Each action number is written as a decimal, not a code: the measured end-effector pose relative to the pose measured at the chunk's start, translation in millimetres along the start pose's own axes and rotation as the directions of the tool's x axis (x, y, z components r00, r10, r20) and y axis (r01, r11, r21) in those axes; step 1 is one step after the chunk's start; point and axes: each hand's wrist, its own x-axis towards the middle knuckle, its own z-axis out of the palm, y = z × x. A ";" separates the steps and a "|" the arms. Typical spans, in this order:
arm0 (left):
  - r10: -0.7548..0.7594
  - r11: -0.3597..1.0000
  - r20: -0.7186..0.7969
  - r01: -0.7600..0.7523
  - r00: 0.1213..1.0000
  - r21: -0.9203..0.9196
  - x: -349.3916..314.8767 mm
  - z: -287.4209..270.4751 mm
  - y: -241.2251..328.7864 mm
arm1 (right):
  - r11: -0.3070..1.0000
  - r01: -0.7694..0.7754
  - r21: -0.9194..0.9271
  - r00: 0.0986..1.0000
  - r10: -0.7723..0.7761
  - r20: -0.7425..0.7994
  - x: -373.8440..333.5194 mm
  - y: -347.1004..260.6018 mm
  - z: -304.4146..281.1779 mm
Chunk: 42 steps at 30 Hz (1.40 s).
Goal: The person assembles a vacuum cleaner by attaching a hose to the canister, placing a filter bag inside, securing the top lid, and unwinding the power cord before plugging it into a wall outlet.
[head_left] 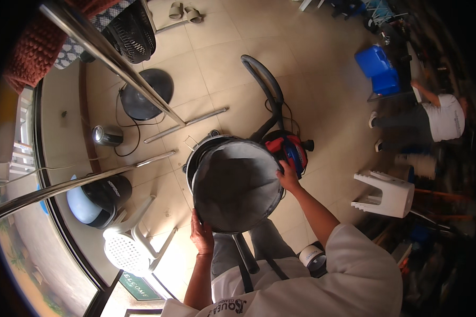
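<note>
A round grey cloth filter point(238, 182) with a dark rim faces up in front of me, its hollow inside showing. My left hand point(201, 233) grips the rim at the lower left, fingers along the outside. On the right side of the rim, my right hand point(288, 177) is closed with the thumb on top. Below and behind the filter lies the rim of a drum-shaped vacuum canister point(198, 150), with a wire clip; the filter hides most of it. A black tube point(244, 253) hangs between the filter and my legs.
A red-and-blue vacuum cleaner point(291, 150) with a black hose point(269, 84) stands beyond my right hand. Metal rack legs point(127, 76) cross the left side, near a white chair point(127, 252). At right are a white stool point(386, 194), blue containers point(376, 68) and another person point(444, 119).
</note>
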 end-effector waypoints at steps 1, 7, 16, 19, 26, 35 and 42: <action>-0.030 1.000 -0.015 0.030 0.999 0.004 1.2 1.4 -11.2 | 1.000 -0.006 0.011 0.999 0.005 0.053 6.4 -3.1 8.8; -0.227 0.973 0.035 0.226 0.973 0.046 32.9 33.0 -36.8 | 0.987 0.159 -0.008 0.973 -0.158 -0.170 46.1 1.1 46.9; -0.270 0.960 0.086 0.261 0.959 0.103 73.1 77.3 -73.3 | 0.983 0.023 -0.182 0.997 -0.010 0.072 59.6 6.9 57.1; -0.238 0.962 0.048 0.229 0.970 0.147 74.0 77.1 -69.1 | 0.992 0.033 -0.124 0.996 -0.022 0.089 62.2 -2.7 61.3; -0.240 0.953 0.133 0.207 0.962 0.223 82.1 72.1 -71.1 | 0.981 -0.121 -0.149 0.986 0.136 0.094 70.0 9.8 59.1; -0.035 0.970 0.041 0.024 0.999 0.241 138.6 79.0 -57.2 | 0.985 0.056 -0.162 0.998 -0.051 0.036 80.9 18.5 68.6; 0.101 0.944 0.057 -0.114 0.993 0.308 199.8 89.2 -22.7 | 0.980 -0.036 -0.196 0.985 0.068 0.158 95.5 9.8 74.8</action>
